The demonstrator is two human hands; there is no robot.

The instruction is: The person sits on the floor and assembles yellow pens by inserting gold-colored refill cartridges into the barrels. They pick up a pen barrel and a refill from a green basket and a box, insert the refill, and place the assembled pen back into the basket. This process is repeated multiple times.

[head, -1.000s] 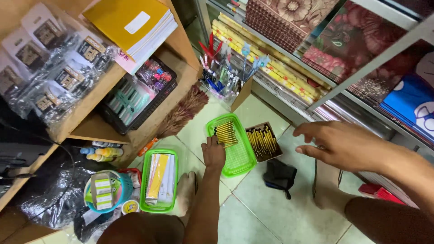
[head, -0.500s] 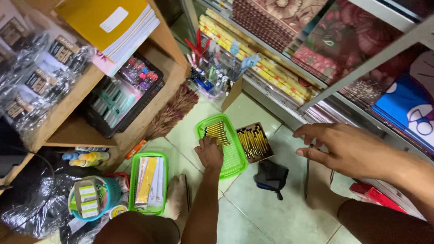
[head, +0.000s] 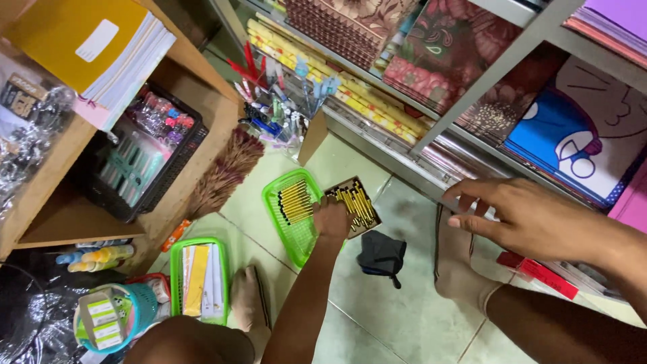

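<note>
My left hand [head: 331, 218] reaches down to the floor and rests between a green plastic tray [head: 286, 226] of yellow pencils and a small brown box [head: 355, 202] packed with yellow pencils; its fingers curl over the pencils at the box's edge. Whether it grips any is hidden. My right hand [head: 522, 216] hovers higher, near the metal shelf rail [head: 404, 165], fingers loosely spread and holding nothing.
A second green tray [head: 199, 278] with long packs lies at lower left beside my foot [head: 248, 303]. A black pouch [head: 381, 253] sits on the tiles. A wooden shelf [head: 81, 216] with a black basket stands left; pens and rolled paper fill the far shelf.
The view has shifted and closed in. My left hand slid right from the green tray toward the pencil box. My right hand stays hovering near the shelf.
</note>
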